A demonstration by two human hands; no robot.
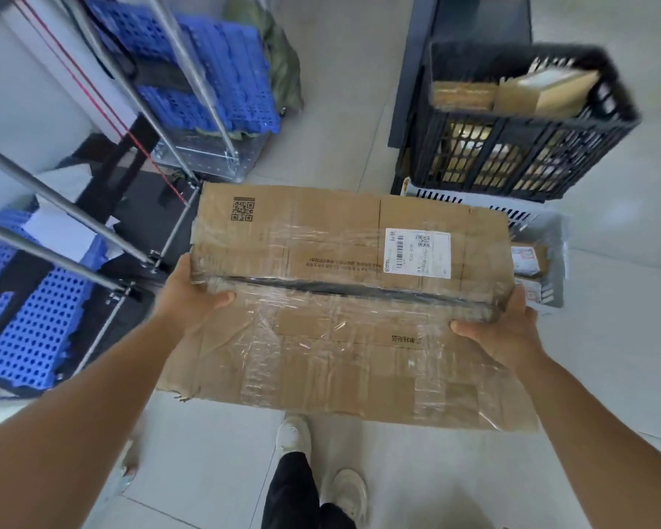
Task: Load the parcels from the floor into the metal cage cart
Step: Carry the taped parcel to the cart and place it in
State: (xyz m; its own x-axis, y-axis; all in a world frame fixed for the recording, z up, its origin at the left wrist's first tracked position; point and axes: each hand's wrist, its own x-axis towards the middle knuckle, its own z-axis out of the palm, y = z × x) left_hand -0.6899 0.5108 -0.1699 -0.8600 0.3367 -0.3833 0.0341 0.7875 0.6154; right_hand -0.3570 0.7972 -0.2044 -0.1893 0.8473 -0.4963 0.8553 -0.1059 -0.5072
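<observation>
A worker's left hand (pixel 195 299) and right hand (pixel 500 330) clamp opposite ends of a flat, tape-wrapped cardboard parcel (pixel 344 299), held level above the floor to steady its width, with the metal cage cart (pixel 138 253) just to the left.

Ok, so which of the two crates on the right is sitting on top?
The black crate, holding brown parcels. It sits on the pale grey crate, which pokes out beneath it behind the held box.

Grey crate (pixel 542 238) mostly hidden behind parcel (pixel 344 299); shipping label (pixel 417 253) text illegible.
</observation>
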